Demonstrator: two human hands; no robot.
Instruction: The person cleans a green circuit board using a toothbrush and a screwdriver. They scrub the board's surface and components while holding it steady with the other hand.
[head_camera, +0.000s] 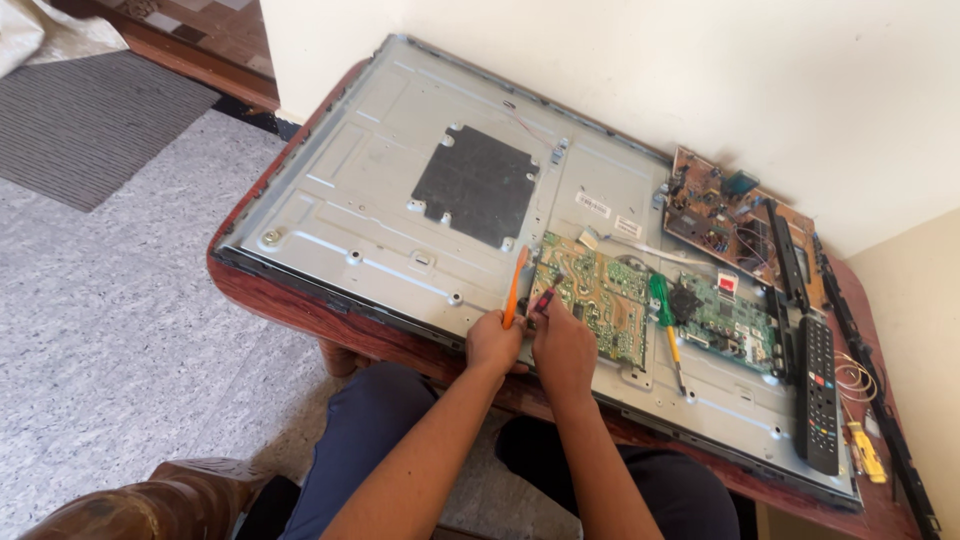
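A flat television panel (380, 190) lies back-side up on a reddish wooden table (290, 300), its grey metal chassis bare. My left hand (492, 342) grips a thin orange tool (515, 287) that points up from the fist. My right hand (563, 345) holds a slim red-and-black tool (546, 297) with its tip against the left corner of a green-and-tan circuit board (600, 295). Both hands sit side by side at the panel's near edge.
A green-handled screwdriver (665, 325) lies between that board and a smaller green board (725, 320). A black remote (818, 395), a loose brown circuit board (715, 210), black strips and a yellow item (866, 452) are at the right. A wall runs behind the table.
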